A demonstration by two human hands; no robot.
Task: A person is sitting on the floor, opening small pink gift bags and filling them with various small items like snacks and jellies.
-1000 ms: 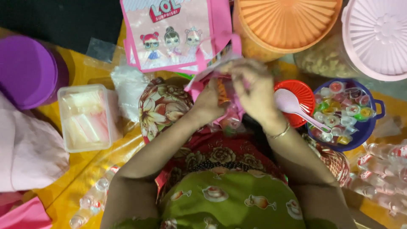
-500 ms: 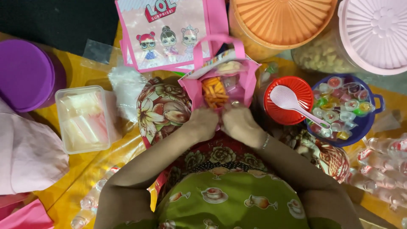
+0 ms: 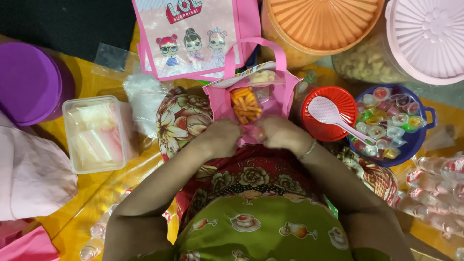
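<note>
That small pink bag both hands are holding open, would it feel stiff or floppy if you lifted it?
Probably floppy: the pink bag sags between the left hand and right hand, with a soft loop handle. Likely light, since only small packets of orange snack sticks show inside. Let go, it would likely slump and close.

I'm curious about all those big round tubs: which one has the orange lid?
The tub with the orange ribbed lid stands at the top, just behind the pink bag. The purple-lidded tub is far left; the pale pink-lidded one is far right.

Both hands, left point(image 3: 223, 136) and right point(image 3: 279, 134), dropped from the pink bag's point(image 3: 251, 104) top to its near edge.
</note>
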